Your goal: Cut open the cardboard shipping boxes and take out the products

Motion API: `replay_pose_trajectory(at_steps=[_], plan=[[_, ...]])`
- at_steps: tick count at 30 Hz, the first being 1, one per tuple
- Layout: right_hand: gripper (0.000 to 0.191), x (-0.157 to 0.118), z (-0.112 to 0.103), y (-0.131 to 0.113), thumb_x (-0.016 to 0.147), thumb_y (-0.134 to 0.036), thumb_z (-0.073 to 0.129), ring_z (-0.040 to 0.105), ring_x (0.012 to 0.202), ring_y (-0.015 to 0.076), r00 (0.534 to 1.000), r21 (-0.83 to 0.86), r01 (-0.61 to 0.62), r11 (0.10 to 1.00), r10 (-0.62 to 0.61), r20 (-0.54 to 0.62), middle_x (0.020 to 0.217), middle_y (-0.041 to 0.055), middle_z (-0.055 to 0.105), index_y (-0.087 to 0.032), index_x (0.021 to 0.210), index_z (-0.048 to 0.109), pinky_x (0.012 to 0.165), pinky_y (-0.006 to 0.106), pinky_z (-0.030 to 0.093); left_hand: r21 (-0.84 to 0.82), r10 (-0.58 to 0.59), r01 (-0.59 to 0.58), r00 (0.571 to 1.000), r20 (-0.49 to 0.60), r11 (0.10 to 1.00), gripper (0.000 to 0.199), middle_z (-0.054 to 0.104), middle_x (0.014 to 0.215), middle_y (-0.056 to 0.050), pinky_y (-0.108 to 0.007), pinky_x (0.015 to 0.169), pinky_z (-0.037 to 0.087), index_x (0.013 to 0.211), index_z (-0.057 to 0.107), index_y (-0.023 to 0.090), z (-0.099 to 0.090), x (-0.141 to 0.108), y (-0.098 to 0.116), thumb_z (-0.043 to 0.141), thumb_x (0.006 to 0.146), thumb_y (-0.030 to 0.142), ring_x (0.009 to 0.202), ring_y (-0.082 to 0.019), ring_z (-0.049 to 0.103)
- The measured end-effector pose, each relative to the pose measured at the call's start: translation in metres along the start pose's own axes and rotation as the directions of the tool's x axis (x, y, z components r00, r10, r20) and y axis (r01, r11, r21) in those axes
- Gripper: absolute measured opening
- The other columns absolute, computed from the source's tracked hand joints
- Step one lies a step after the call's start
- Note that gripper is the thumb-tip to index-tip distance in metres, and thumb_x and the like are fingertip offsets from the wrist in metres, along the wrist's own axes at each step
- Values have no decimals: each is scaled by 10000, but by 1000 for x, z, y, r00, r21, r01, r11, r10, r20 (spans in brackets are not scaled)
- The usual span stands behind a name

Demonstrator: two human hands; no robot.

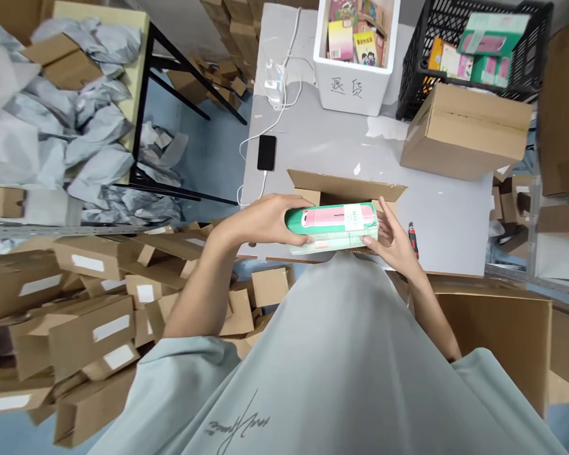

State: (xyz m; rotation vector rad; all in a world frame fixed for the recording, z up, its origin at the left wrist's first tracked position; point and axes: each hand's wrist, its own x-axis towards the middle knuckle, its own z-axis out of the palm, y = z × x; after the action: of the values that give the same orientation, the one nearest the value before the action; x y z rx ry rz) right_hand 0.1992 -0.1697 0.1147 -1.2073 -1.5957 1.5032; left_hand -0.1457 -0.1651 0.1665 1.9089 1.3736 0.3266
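Note:
Between my two hands is a green box with a pink picture (332, 218), held up close to my body. My left hand (279, 218) wraps around its left end, thumb along the near side. At the right end, my right hand (392, 239) grips it with the thumb on the near edge and the fingers behind. Under and behind the box lies an open cardboard carton (346, 184) with its flaps raised; its inside is mostly hidden. Just right of my right hand, a red and black utility knife (413, 240) rests on the table.
On the grey table (308, 139) are a phone (266, 153) on a cable, a white bin (355, 91) of small packs, a black crate (417, 57) with green boxes, and a closed carton (464, 133). Cardboard boxes (92, 328) pile at left; grey mailer bags (95, 133) cover another table.

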Motion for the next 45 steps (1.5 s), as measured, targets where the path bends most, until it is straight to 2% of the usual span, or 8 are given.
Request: replay_pose_trajectory(at_steps=[4,9,14,18,24,28,34,45], plan=[[945,6,-14,-13,894,-679,912,562,1627,364,991,71,28,997,-19,-130,1759,96,592,-342,1714,584,1274,592,574,-293,95,-132,986,-135,947,660,852,1356,-67,-375,957,676,1439,826,324,6,18,-2,920,849,602,1178,-319,823],[918,-9,-24,-6,914,-650,892,570,1622,332,934,238,-34,971,116,-339,1783,75,566,-373,1721,555,1243,559,608,-614,70,-328,912,-405,718,636,762,1557,-137,-500,1164,669,1499,796,339,16,27,-9,768,1013,749,1426,-354,754],[845,-24,-21,1,936,-628,874,709,1431,291,896,420,-102,902,267,-355,1677,62,658,-386,1691,581,990,421,745,-684,77,-416,881,-467,599,333,774,1542,-101,-516,1218,653,1346,872,380,48,28,5,859,1038,505,1494,-324,712],[688,-29,-17,-2,985,-629,821,747,1358,282,886,446,-118,887,296,-356,1629,67,699,-373,1603,660,919,392,756,-700,95,-463,863,-496,544,370,768,1551,-110,-536,1232,647,1353,868,381,66,30,16,915,996,462,1510,-325,701],[576,-31,-20,-4,967,-695,814,843,907,252,875,486,-200,851,378,-303,1314,86,831,-303,1389,772,734,406,744,-637,47,-475,822,-567,607,312,819,1442,-104,-577,1197,663,1230,907,368,65,26,28,930,970,539,1422,-331,754],[597,-34,-20,-7,918,-743,853,769,620,203,862,515,-255,819,434,-263,1026,47,836,-276,1280,769,555,370,679,-483,43,-487,735,-677,728,214,856,1316,-74,-565,1148,678,1146,916,372,63,23,40,851,1041,546,1289,-295,805],[652,-43,-16,-14,910,-809,837,759,562,210,868,476,-332,814,461,-183,779,7,781,-267,1262,748,514,332,645,-322,17,-466,588,-808,824,191,865,1209,-48,-468,1031,705,1169,903,354,76,28,41,778,1106,483,1157,-244,824],[663,-55,2,-15,884,-838,854,787,577,190,862,552,-394,735,503,-55,825,12,818,-251,1173,749,475,259,630,-335,18,-419,646,-763,844,324,811,1260,-88,-307,855,712,1246,859,272,71,29,44,801,1072,539,1173,-221,779]])
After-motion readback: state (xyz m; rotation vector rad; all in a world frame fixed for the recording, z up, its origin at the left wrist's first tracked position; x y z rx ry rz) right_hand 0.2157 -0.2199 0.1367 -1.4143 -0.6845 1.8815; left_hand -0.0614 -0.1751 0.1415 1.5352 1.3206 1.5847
